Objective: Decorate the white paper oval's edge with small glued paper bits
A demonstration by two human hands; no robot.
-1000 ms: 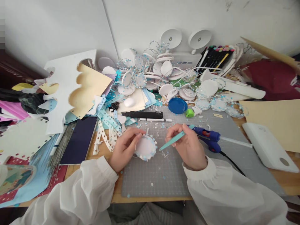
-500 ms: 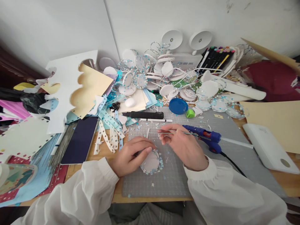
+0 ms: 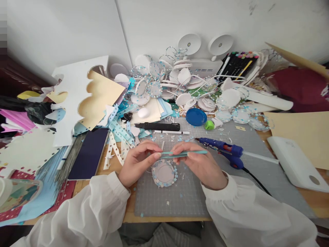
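Observation:
My right hand (image 3: 199, 163) holds teal tweezers (image 3: 197, 152) level, their two arms slightly apart, pointing left. At the pointed end, my left hand (image 3: 140, 161) pinches thumb and fingers on the tips. Whether a small piece sits between those fingertips is hidden. Just below both hands, a round pale disc (image 3: 164, 172) lies flat on the grey cutting mat (image 3: 151, 206). Small blue, white and cream paper bits ring its edge. Neither hand appears to touch the disc.
A blue glue gun (image 3: 223, 146) with a clear stick lies right of my right hand. Ahead are a black cutter knife (image 3: 159, 126), a white pen (image 3: 171, 132) and a blue lid (image 3: 196, 117). A phone (image 3: 88, 154) lies left. Decorated discs (image 3: 154, 89) pile up behind.
My left hand has lifted off the disc and come to the tweezer tips. My right hand has turned and lowered the tweezers slightly. The disc is now uncovered and shifted slightly.

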